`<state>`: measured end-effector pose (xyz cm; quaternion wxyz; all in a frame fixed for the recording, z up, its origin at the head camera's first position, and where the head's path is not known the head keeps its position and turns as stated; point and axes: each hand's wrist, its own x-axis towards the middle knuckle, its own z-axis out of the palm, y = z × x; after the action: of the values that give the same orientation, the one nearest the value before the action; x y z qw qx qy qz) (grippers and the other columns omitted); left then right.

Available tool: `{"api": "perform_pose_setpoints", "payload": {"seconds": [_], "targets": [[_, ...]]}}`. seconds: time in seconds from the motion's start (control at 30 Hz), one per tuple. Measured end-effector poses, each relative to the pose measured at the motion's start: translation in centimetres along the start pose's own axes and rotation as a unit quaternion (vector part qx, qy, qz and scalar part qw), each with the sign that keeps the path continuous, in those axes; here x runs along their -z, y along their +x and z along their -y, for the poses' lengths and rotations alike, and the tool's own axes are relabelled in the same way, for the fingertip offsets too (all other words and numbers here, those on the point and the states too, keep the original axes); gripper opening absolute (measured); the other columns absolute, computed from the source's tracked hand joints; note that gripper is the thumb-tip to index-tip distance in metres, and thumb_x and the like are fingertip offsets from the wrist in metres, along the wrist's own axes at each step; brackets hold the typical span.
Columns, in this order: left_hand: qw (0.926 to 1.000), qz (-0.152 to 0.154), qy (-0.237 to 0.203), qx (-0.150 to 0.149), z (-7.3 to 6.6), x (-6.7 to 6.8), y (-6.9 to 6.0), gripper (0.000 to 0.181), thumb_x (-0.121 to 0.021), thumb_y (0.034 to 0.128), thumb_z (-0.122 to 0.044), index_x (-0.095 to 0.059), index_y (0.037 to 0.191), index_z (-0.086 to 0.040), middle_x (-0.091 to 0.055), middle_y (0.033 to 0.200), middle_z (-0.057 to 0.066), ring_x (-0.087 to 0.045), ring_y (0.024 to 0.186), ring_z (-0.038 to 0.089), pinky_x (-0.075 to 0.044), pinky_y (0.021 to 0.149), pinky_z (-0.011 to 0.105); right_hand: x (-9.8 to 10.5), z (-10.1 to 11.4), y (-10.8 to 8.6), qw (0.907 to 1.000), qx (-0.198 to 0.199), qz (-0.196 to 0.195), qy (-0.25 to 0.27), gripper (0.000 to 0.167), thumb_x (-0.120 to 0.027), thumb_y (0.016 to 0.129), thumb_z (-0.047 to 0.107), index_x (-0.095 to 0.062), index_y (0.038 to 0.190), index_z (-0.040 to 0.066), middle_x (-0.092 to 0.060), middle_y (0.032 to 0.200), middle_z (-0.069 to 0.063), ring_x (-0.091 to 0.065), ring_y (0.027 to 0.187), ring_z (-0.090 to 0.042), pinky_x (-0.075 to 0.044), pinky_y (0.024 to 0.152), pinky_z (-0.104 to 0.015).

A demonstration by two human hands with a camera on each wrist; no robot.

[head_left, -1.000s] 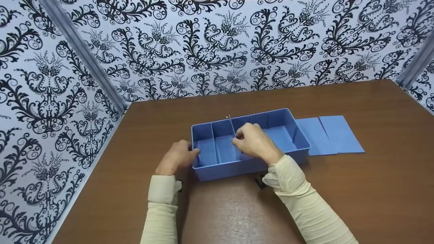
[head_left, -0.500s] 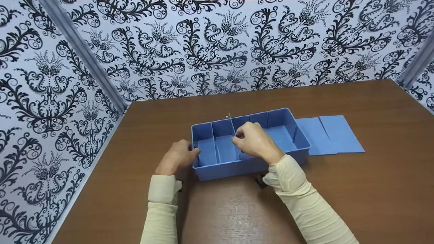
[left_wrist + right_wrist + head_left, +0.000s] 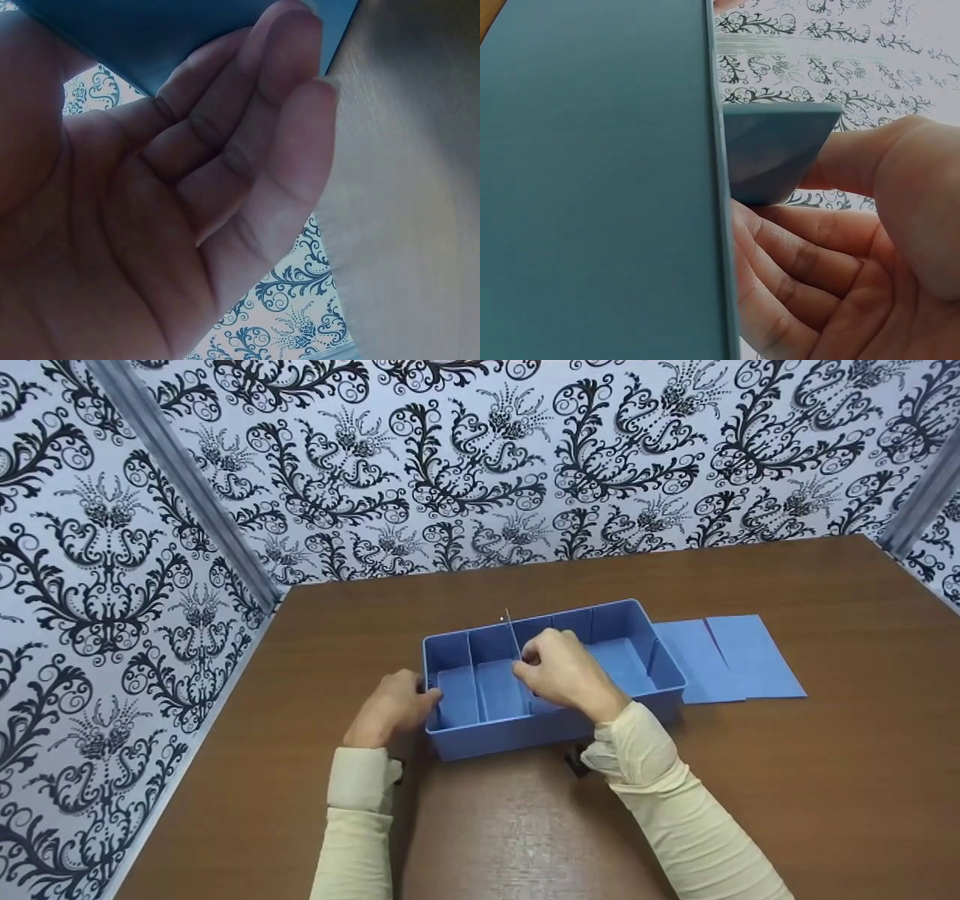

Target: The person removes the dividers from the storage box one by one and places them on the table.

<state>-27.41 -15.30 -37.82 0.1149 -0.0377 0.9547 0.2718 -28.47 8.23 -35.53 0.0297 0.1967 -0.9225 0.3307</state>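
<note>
A blue rectangular box [image 3: 502, 735] stands on the table, one upright divider [image 3: 475, 679] across its left part. My left hand [image 3: 394, 706] grips the box's left wall, thumb over the rim; in the left wrist view its fingers [image 3: 300, 142] curl against the outside. My right hand [image 3: 566, 671] pinches a second thin divider [image 3: 513, 636], whose far end rises slightly above the back rim. The right wrist view shows that divider [image 3: 776, 146] between thumb and fingers of the right hand [image 3: 840, 247], behind the box's wall [image 3: 600, 180]. The hand hides the divider's lower part.
Two flat blue panels [image 3: 754, 660] lie overlapping on the brown table [image 3: 847, 780], right of the box. A patterned wall [image 3: 480, 465] stands behind the table, another on the left. Slots line the box's inner walls.
Almost nothing differs; the pinched divider's far end stands very slightly higher above the back rim. Both hands keep their places.
</note>
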Motion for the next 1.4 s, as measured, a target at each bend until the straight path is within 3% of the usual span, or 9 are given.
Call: {"api": "perform_pose_setpoints", "payload": {"seconds": [0.07, 0.3, 0.83, 1.07, 1.4], "targets": [[1.0000, -0.002, 0.001, -0.002, 0.01, 0.00, -0.01, 0.038, -0.055, 0.1001, -0.029, -0.063, 0.124, -0.001, -0.061, 0.098, 0.011, -0.058, 0.089, 0.025, -0.047, 0.078, 0.039, 0.01, -0.01, 0.00, 1.0000, -0.001, -0.001, 0.004, 0.026, -0.064, 0.090, 0.018, -0.071, 0.067, 0.008, -0.062, 0.058, 0.002, -0.054, 0.054, -0.012, -0.041, 0.054, -0.028], [0.9994, -0.013, 0.019, -0.027, 0.11, 0.14, -0.07, 0.026, -0.055, 0.0984, -0.026, -0.066, 0.092, -0.004, -0.054, 0.077, 0.006, -0.055, 0.073, 0.021, -0.041, 0.063, 0.032, 0.02, -0.06, -0.11, 0.9998, 0.008, -0.012, 0.015, 0.029, -0.063, 0.090, 0.016, -0.067, 0.062, 0.008, -0.059, 0.054, 0.003, -0.052, 0.051, -0.011, -0.038, 0.051, -0.027], [0.9996, -0.009, 0.017, -0.019, 0.02, 0.12, 0.01, 0.029, -0.055, 0.0992, -0.027, -0.068, 0.107, -0.002, -0.061, 0.087, 0.009, -0.058, 0.080, 0.023, -0.045, 0.069, 0.035, 0.31, 0.12, -0.14, 0.9995, -0.002, -0.020, 0.024, 0.029, -0.064, 0.092, 0.019, -0.069, 0.065, 0.008, -0.057, 0.055, 0.003, -0.052, 0.053, -0.012, -0.039, 0.053, -0.028], [0.9999, -0.006, 0.004, -0.010, 0.02, 0.05, -0.04, 0.028, -0.055, 0.0996, -0.027, -0.067, 0.107, -0.002, -0.055, 0.079, 0.007, -0.056, 0.073, 0.021, -0.042, 0.063, 0.032, 0.38, 0.19, -0.17, 0.9993, 0.001, -0.023, 0.031, 0.028, -0.064, 0.091, 0.018, -0.069, 0.066, 0.007, -0.058, 0.056, 0.002, -0.052, 0.054, -0.012, -0.040, 0.054, -0.028], [0.9992, -0.007, 0.030, -0.025, 0.04, 0.14, 0.17, 0.027, -0.055, 0.0989, -0.026, -0.066, 0.101, -0.002, -0.057, 0.081, 0.008, -0.056, 0.075, 0.021, -0.043, 0.064, 0.032, 0.54, 0.29, -0.29, 0.9984, 0.019, -0.043, 0.032, 0.026, -0.064, 0.090, 0.016, -0.071, 0.068, 0.005, -0.060, 0.057, 0.002, -0.054, 0.054, -0.011, -0.042, 0.056, -0.028]]}}
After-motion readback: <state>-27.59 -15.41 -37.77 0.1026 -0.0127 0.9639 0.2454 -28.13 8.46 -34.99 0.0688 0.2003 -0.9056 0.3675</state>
